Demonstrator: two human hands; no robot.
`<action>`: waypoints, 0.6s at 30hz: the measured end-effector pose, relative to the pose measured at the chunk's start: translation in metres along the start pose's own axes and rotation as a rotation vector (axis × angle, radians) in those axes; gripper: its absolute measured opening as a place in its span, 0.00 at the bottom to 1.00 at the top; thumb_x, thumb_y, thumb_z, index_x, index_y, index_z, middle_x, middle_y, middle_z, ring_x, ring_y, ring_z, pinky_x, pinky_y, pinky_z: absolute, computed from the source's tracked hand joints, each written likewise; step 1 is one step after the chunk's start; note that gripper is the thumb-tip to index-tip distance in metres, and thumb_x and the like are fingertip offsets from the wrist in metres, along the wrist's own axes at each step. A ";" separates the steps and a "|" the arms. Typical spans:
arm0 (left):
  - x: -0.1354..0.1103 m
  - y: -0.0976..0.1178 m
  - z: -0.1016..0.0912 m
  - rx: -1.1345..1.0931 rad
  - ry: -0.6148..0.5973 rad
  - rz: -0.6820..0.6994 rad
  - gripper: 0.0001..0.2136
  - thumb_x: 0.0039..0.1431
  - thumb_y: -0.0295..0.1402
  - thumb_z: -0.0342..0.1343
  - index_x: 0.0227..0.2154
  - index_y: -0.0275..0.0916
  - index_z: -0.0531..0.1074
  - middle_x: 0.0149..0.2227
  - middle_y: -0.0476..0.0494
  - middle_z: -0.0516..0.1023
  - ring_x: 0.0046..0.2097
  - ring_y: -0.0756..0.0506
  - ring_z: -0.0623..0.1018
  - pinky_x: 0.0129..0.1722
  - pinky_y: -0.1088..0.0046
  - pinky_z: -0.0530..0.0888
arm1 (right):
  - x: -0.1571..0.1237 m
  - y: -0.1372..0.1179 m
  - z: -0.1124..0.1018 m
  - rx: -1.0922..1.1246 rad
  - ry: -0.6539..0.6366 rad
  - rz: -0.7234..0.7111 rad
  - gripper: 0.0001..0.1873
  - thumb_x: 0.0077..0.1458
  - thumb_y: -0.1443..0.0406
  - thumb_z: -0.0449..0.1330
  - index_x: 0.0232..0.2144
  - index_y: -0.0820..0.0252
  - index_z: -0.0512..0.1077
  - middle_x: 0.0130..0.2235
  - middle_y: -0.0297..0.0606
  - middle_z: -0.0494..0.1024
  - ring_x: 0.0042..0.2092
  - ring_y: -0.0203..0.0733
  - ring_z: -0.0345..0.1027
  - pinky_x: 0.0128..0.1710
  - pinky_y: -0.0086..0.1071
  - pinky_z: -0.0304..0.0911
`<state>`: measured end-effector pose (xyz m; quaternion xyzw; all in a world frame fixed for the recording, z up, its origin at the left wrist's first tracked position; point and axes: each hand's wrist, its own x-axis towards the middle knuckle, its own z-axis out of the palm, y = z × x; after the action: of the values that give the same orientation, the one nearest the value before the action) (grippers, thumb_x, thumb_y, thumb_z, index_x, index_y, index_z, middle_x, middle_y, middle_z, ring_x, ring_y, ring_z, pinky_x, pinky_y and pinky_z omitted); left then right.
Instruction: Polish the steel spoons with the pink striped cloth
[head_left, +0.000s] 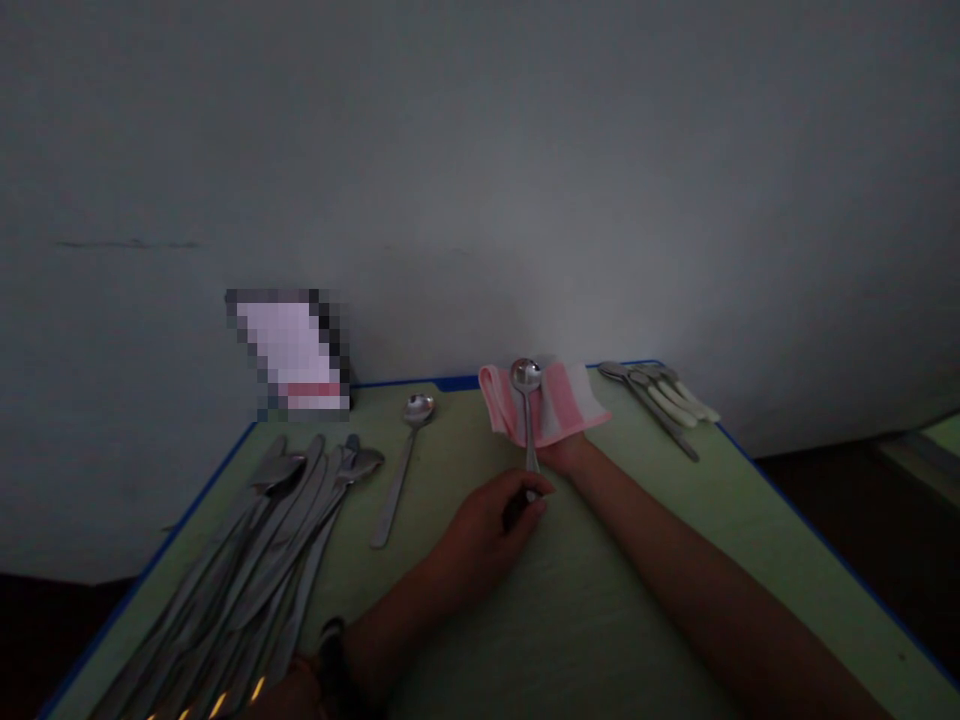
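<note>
Over pink-white striped cloth (566,402) | spoon (527,410) | silvery, round-bowled (glossy), slim-handled

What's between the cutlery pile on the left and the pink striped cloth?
In the head view, one metal spoon lies on the green tabletop between the cutlery pile and the pink striped cloth.

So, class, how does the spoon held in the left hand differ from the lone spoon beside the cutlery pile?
The held spoon is gripped by the left hand; the lone spoon lies untouched on the table.
The held spoon's bowl appears against the striped cloth; the lone spoon's, against green tabletop.
Both look metallic, bowls at the far end.
</note>
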<state>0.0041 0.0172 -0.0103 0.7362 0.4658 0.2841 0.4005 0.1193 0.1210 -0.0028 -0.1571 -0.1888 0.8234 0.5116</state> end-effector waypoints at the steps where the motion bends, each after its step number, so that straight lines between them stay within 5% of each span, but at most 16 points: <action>1: 0.000 0.000 0.000 -0.004 0.006 -0.003 0.12 0.60 0.35 0.48 0.42 0.39 0.71 0.29 0.49 0.73 0.29 0.50 0.70 0.30 0.76 0.66 | 0.001 0.000 -0.001 -0.013 -0.005 0.002 0.19 0.57 0.51 0.43 0.33 0.52 0.68 0.37 0.38 0.76 0.47 0.44 0.68 0.39 0.42 0.68; 8: 0.003 -0.006 0.002 0.041 0.112 -0.042 0.12 0.60 0.35 0.46 0.39 0.40 0.73 0.32 0.48 0.76 0.29 0.50 0.71 0.30 0.75 0.68 | 0.004 0.001 -0.010 -0.130 -0.124 -0.027 0.16 0.51 0.49 0.51 0.35 0.51 0.65 0.38 0.39 0.75 0.44 0.44 0.69 0.37 0.41 0.68; 13: 0.002 -0.010 0.004 0.209 0.210 0.022 0.09 0.57 0.34 0.50 0.38 0.40 0.72 0.35 0.45 0.73 0.33 0.48 0.72 0.35 0.72 0.69 | 0.003 -0.001 -0.005 -0.083 -0.113 -0.024 0.16 0.57 0.52 0.43 0.31 0.52 0.64 0.35 0.37 0.75 0.43 0.42 0.69 0.37 0.39 0.68; 18: 0.003 -0.015 0.005 0.239 0.167 0.046 0.08 0.56 0.34 0.52 0.39 0.41 0.70 0.34 0.46 0.72 0.35 0.47 0.72 0.38 0.70 0.69 | 0.006 0.000 -0.007 -0.053 -0.084 0.030 0.23 0.59 0.50 0.36 0.33 0.53 0.66 0.35 0.37 0.75 0.41 0.41 0.69 0.37 0.39 0.68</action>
<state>0.0021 0.0217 -0.0252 0.7629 0.5110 0.2959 0.2633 0.1203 0.1273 -0.0089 -0.1388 -0.2295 0.8316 0.4864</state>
